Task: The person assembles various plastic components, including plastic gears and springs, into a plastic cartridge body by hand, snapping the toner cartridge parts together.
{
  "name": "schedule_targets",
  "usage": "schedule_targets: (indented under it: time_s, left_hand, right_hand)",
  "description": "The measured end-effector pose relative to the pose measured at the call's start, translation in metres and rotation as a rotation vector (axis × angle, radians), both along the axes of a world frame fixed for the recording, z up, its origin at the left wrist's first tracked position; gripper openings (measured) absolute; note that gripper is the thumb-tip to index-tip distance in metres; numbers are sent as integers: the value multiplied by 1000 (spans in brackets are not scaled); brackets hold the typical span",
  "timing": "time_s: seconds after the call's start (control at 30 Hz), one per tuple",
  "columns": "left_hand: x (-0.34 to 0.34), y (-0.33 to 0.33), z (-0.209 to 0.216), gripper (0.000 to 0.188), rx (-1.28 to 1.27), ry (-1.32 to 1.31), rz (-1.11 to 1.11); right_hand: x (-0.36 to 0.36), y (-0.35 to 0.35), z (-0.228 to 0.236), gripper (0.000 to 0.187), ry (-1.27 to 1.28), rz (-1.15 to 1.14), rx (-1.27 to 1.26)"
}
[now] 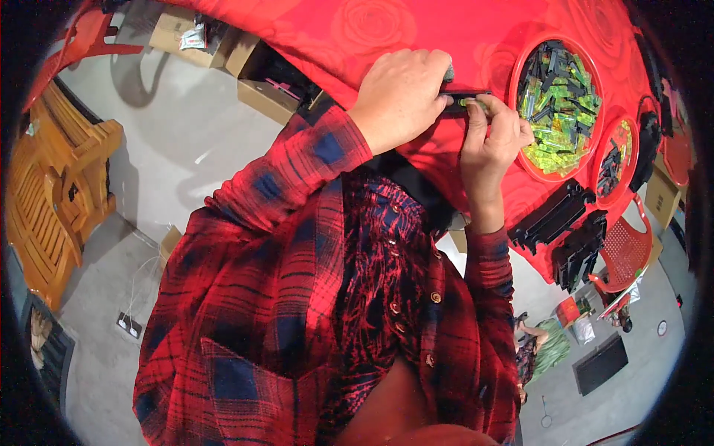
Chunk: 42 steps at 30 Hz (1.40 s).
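Black plastic stick (462, 97) is up between my two hands, over the edge of the worktop (461, 22) with its red rose cloth. My left hand (401, 93) is curled round the stick's left end, so I can't see that end. By my left pointing finger a small grey tip (449, 73) pokes out, and I can't tell what it belongs to. My right hand (492, 141) has its thumb and finger pinched on a little yellow-green piece (482, 107) right by the stick; I can't tell if the two are joined. I think the stick is light and stiff, like hard plastic, and maybe a bit slippery because it looks smooth. Its ends look like the best spots to hold, with a soft pinch for the little piece, since thin clear plastic might crack. Next to my right hand is a big red basin (515, 83), full of see-through yellow-green bits and black bits. A smaller red basin (611, 204) sits just beyond it, and two heaps of long black parts (552, 215) lie nearer to me. I can't see any label or words on the stick that I could read.
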<state>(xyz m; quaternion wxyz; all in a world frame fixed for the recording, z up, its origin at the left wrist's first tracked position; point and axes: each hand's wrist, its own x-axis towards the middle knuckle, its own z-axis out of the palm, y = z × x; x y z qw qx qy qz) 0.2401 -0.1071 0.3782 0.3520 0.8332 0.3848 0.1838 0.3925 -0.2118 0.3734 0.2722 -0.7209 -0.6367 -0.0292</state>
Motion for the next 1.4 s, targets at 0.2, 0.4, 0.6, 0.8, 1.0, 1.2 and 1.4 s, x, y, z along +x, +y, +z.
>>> schedule_targets:
  time_s: [0.2,0.4,0.6,0.8,1.0,1.2,1.4]
  left_hand:
    - [2,2,-5,27,-30,-19,-3]
    - [4,3,-3,27,-27,2,7]
    - [1,1,-2,26,-21,-26,-20]
    - [1,-1,4,29,17,4,-5]
    - [1,-2,3,29,30,11,6]
    - [2,-2,1,28,29,6,-3]
    - [5,-1,-2,29,22,5,1]
  right_hand:
    - [-1,6,6,18,6,1,-31]
    - [-3,11,9,17,-3,31,2]
    - [6,8,15,14,19,57,-91]
    - [8,6,19,13,40,123,-107]
    - [5,6,24,12,43,118,-115]
    - [0,4,23,14,22,124,-90]
    - [-3,9,17,14,-23,125,-44]
